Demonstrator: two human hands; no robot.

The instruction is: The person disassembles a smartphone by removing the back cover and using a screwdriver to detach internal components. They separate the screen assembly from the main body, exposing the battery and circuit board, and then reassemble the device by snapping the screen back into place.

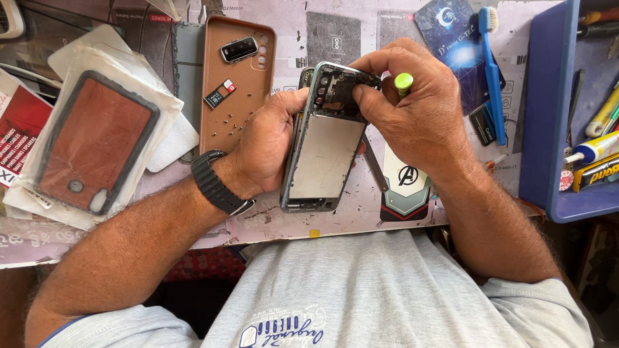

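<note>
- Cluttered and worn, the workbench [361, 212] is covered with a printed mat, and all the things lie on it in front of the person.
- An opened phone [325, 138] with its back cover removed is held above the middle of the bench, tilted, with the inside facing up.
- The left hand [267, 145] is closed around the left edge of the phone; the thumb presses near the top corner. A dark watch band [216, 183] sits on this wrist.
- The right hand [412, 106] pinches the top part of the phone with thumb and fingers, and it also grips a screwdriver with a green cap [403, 81].
- Just to the left of the phone lies a brown phone case [232, 96] with small screws, a camera part [239, 49] and a small card on it.
- Farther left there is a red-brown case inside a clear plastic bag [97, 138].
- On the right side a blue toothbrush [493, 71] lies near a blue tray [548, 109] with tubes and tools.
</note>
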